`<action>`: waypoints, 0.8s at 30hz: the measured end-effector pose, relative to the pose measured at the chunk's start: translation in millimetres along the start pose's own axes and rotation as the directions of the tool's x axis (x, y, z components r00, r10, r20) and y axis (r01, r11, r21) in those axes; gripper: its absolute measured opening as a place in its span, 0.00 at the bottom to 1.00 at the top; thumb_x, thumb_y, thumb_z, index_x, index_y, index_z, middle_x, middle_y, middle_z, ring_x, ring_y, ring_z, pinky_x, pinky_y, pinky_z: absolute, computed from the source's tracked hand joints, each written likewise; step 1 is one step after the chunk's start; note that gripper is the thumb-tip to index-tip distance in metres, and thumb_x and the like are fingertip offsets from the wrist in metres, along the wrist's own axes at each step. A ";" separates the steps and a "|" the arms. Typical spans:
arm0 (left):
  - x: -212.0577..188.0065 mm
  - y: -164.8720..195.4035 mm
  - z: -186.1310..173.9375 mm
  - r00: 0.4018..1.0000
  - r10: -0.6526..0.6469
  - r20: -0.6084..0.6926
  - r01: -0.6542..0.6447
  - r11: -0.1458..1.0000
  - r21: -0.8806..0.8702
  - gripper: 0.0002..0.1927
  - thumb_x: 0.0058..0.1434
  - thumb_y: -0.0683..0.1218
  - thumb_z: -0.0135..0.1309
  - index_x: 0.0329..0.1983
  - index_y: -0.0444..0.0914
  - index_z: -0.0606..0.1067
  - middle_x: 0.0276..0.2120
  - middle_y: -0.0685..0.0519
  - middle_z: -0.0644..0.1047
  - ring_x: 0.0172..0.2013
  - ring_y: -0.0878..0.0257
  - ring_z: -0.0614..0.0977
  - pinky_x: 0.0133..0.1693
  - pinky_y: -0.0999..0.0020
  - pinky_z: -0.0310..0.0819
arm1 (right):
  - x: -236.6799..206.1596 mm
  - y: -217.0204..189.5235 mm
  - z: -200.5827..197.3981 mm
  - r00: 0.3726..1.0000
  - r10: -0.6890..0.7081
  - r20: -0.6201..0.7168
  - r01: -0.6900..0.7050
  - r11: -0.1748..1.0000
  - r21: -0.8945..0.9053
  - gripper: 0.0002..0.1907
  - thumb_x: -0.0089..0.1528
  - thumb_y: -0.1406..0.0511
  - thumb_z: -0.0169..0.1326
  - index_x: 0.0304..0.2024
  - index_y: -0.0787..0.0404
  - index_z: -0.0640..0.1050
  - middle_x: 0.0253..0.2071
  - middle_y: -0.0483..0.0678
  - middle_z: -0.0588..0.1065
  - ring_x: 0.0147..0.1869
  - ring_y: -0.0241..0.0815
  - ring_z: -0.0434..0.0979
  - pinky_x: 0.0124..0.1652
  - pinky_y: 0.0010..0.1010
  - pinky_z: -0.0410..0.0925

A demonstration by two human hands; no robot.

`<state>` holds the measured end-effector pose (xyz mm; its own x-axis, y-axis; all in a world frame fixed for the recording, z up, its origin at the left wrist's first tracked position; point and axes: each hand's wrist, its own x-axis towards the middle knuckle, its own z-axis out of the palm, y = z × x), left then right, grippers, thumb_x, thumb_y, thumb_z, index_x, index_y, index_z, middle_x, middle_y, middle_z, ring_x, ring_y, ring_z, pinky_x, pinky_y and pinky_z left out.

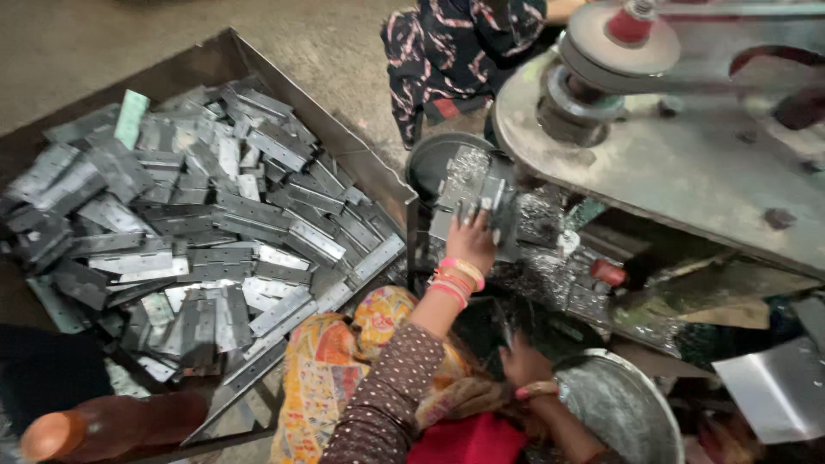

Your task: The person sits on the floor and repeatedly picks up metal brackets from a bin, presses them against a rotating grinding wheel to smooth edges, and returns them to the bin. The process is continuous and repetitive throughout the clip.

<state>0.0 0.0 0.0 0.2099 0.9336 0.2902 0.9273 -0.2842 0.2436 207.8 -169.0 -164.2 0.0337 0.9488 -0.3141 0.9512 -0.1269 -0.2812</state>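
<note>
Hinges (pixel 468 193) stacked under machine plate (pixel 687 172), just right of bin wall. Left hand (pixel 471 241) stretched forward, fingers curled over stack, grasping top pieces; pink and orange bangles (pixel 455 279) on wrist. Right hand (pixel 524 365) low, at rim of round pan (pixel 623 408), fingers hidden, grip unclear. Bin (pixel 361 155) at left heaped with loose grey hinges. Metal shavings (pixel 550 275) littered between hands. Second person (pixel 455 51) sits beyond, in dark patterned cloth.

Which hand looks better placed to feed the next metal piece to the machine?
Probably the left hand: it is already stretched out on the metal pieces under the machine, while the right hand sits lower, by the bowl.
</note>
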 end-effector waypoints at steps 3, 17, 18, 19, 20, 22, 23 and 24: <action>-7.0 -5.6 -5.5 1.000 0.013 -0.004 -0.014 0.999 -0.048 0.18 0.68 0.48 0.43 0.51 0.39 0.81 0.68 0.44 0.70 0.69 0.49 0.67 0.72 0.42 0.46 | 0.1 -9.3 -13.9 0.997 -0.072 -0.009 0.072 0.997 -0.006 0.28 0.66 0.47 0.49 0.56 0.61 0.68 0.38 0.63 0.81 0.44 0.67 0.82 0.44 0.56 0.73; 4.6 12.1 -4.9 1.000 -0.007 -0.027 0.006 0.999 -0.034 0.19 0.64 0.48 0.45 0.52 0.38 0.80 0.65 0.48 0.72 0.66 0.52 0.70 0.69 0.42 0.50 | -17.6 -12.9 -20.7 0.995 -0.080 -0.067 0.078 0.997 -0.019 0.24 0.63 0.48 0.53 0.48 0.59 0.72 0.37 0.62 0.80 0.42 0.67 0.81 0.42 0.57 0.72; 7.4 13.3 -5.5 0.998 -0.007 -0.066 0.005 0.999 -0.037 0.19 0.64 0.49 0.45 0.52 0.38 0.80 0.64 0.48 0.72 0.66 0.52 0.69 0.67 0.42 0.51 | -13.9 -12.6 -15.2 0.987 -0.092 -0.134 0.088 0.995 -0.037 0.22 0.64 0.48 0.51 0.48 0.58 0.72 0.37 0.61 0.80 0.41 0.67 0.81 0.41 0.58 0.72; 12.5 11.0 -7.7 0.999 -0.006 -0.050 0.005 1.000 -0.022 0.19 0.64 0.48 0.45 0.51 0.38 0.80 0.65 0.48 0.71 0.67 0.52 0.69 0.68 0.42 0.52 | -0.7 -12.0 -17.9 0.982 -0.116 -0.147 0.111 0.993 -0.044 0.23 0.64 0.47 0.51 0.48 0.58 0.72 0.36 0.61 0.80 0.40 0.67 0.81 0.41 0.58 0.72; 6.9 6.7 -9.3 1.000 0.000 -0.016 0.000 1.000 -0.001 0.18 0.64 0.48 0.45 0.50 0.39 0.81 0.67 0.48 0.71 0.68 0.52 0.68 0.68 0.43 0.52 | -0.4 -15.2 -16.6 0.980 -0.131 -0.150 0.127 0.991 -0.038 0.24 0.64 0.47 0.50 0.48 0.59 0.72 0.36 0.61 0.80 0.39 0.67 0.81 0.40 0.58 0.72; -17.0 14.9 -3.8 0.998 0.014 0.061 -0.014 1.000 -0.005 0.17 0.64 0.47 0.45 0.50 0.40 0.81 0.68 0.49 0.70 0.68 0.53 0.68 0.69 0.43 0.53 | -23.9 -6.2 -7.7 0.992 -0.099 -0.082 0.096 0.995 -0.031 0.27 0.63 0.46 0.51 0.50 0.59 0.70 0.34 0.62 0.80 0.39 0.68 0.81 0.39 0.58 0.72; -17.6 10.4 -4.2 0.997 0.017 0.071 -0.017 1.000 -0.001 0.17 0.64 0.47 0.45 0.50 0.40 0.81 0.67 0.49 0.70 0.68 0.53 0.69 0.68 0.42 0.53 | -19.9 -10.2 -12.4 0.996 -0.084 -0.035 0.083 0.996 -0.026 0.29 0.61 0.46 0.53 0.53 0.60 0.68 0.34 0.63 0.80 0.39 0.68 0.81 0.39 0.58 0.72; -11.1 7.4 -5.1 0.997 0.019 0.072 -0.019 1.000 0.001 0.18 0.64 0.47 0.45 0.50 0.40 0.81 0.67 0.50 0.70 0.67 0.53 0.69 0.68 0.42 0.53 | -11.0 -12.8 -24.3 0.997 -0.071 0.003 0.071 0.997 -0.026 0.32 0.60 0.46 0.54 0.55 0.61 0.67 0.33 0.63 0.80 0.39 0.69 0.81 0.39 0.58 0.72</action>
<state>3.0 -13.6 3.2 0.2495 0.9412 0.2278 0.9233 -0.3022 0.2372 202.8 -170.8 -135.1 -0.0352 0.9544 -0.2964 0.9590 -0.0512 -0.2788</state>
